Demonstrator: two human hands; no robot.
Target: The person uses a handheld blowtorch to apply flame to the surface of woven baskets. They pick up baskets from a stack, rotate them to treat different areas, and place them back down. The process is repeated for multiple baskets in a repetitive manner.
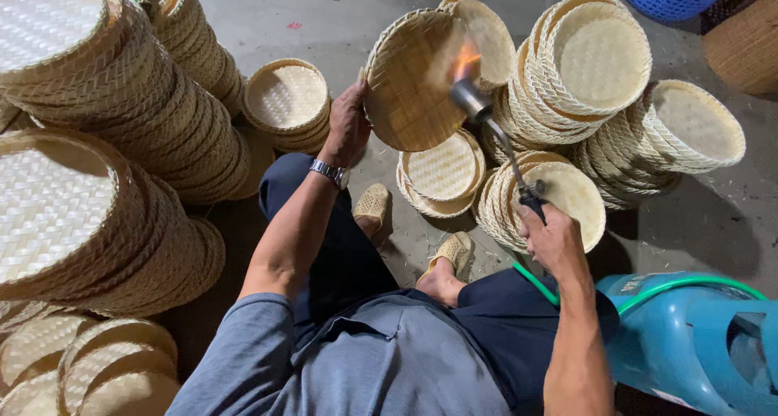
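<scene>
My left hand [348,128] grips the rim of a round woven bamboo tray [413,80], holding it upright on edge with its underside facing me. My right hand [551,238] holds the black handle of a gas torch [494,124]. The torch's metal nozzle points up at the tray, and an orange flame [466,59] licks the tray's surface. A green hose [648,290] runs from the torch handle to the right.
Tall stacks of woven trays [105,165] crowd the left. More stacks [592,68] lie on the concrete floor ahead, and one small stack [288,100] stands near my left hand. A blue gas cylinder [689,343] lies at my right. My sandalled feet [373,205] rest between.
</scene>
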